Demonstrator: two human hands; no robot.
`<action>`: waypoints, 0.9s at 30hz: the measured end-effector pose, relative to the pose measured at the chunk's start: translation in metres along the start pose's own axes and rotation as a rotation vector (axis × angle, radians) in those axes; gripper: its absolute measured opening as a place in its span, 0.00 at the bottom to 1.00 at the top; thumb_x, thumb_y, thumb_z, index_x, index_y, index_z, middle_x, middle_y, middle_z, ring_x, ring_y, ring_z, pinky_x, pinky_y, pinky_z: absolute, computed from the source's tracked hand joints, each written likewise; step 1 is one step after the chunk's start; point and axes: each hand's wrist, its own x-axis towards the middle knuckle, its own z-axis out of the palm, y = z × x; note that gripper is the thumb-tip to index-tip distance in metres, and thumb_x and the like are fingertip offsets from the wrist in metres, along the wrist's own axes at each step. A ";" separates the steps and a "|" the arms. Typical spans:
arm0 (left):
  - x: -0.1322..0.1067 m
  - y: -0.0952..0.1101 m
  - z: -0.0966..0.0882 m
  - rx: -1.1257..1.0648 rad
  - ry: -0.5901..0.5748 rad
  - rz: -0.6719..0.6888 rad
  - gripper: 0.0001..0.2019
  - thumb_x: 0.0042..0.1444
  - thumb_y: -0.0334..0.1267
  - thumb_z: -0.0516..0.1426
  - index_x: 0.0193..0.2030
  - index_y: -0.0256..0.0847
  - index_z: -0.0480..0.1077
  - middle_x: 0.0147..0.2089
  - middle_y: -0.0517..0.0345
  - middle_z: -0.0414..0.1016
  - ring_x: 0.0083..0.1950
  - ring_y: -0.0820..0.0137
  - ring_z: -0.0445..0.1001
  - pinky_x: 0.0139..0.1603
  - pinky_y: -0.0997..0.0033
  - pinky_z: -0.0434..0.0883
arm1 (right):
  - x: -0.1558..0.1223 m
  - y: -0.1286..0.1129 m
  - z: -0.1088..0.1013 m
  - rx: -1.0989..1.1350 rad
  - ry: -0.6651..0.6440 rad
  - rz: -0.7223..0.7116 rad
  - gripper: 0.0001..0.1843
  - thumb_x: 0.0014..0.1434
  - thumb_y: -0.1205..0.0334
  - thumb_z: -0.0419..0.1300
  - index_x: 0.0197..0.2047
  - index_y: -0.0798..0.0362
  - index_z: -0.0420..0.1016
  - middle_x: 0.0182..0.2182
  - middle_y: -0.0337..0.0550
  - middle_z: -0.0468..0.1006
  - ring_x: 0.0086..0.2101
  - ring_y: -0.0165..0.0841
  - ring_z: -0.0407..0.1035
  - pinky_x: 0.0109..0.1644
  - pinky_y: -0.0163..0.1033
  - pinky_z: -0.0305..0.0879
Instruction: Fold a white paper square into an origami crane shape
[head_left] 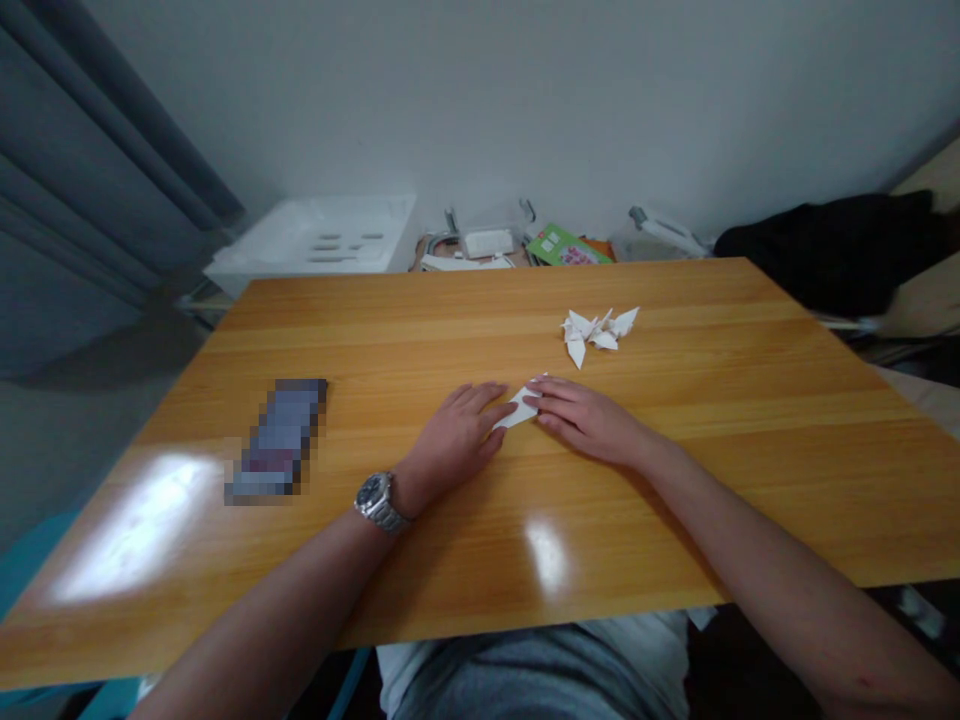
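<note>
On the wooden table lies a small white folded paper (519,408), a narrow slanted strip, between my two hands. The left end of the paper is between the thumb and index finger of my left hand (465,428), whose other fingers stretch over the tabletop. From the other side, my right hand (581,415) has its fingertips on the paper's right end, the fingers close together. Parts of the paper are hidden under the fingers. Just beyond my right hand sit white folded-paper cranes (600,332) with pointed wings, close against each other.
A blurred-out phone (279,440) lies on the table (420,330) to the left. Behind the far edge are a white tray (322,235), a green booklet (564,246) and clutter. Black cloth (825,250) is at the far right, a grey curtain (82,180) at the left.
</note>
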 end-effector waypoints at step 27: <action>0.006 0.005 0.001 -0.028 0.026 0.012 0.17 0.69 0.39 0.56 0.61 0.38 0.72 0.60 0.49 0.77 0.58 0.58 0.75 0.62 0.54 0.71 | 0.004 -0.015 0.000 -0.201 0.029 -0.035 0.14 0.71 0.59 0.57 0.54 0.52 0.81 0.51 0.54 0.79 0.51 0.44 0.73 0.56 0.52 0.72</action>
